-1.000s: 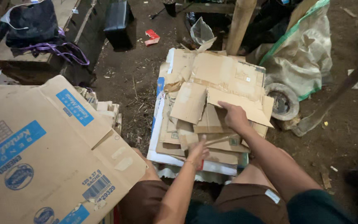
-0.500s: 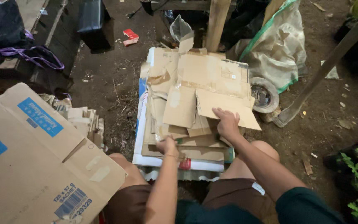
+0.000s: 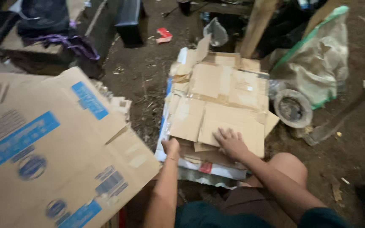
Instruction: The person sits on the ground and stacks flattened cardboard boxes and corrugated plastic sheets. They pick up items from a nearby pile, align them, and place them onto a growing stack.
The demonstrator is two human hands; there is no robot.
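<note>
A stack of flattened brown cardboard pieces [image 3: 218, 90] lies on the dirt ground in front of my knees. My right hand [image 3: 230, 142] presses flat, fingers spread, on the top sheet near its front edge. My left hand [image 3: 172, 147] grips the stack's front left edge, fingers curled around the layers. White and blue sheets show beneath the brown ones.
A big flattened box with blue printed labels [image 3: 47, 147] lies at my left. A bulging green-edged sack [image 3: 317, 59] and a round tape roll [image 3: 293, 108] sit at the right. A wooden post [image 3: 256, 25], a dark bag [image 3: 43, 17] and red litter [image 3: 163, 34] lie beyond.
My right hand has lowered the cardboard piece it held up and now presses flat on the stack. My left hand stayed at the front left edge. The camera shifted right.
</note>
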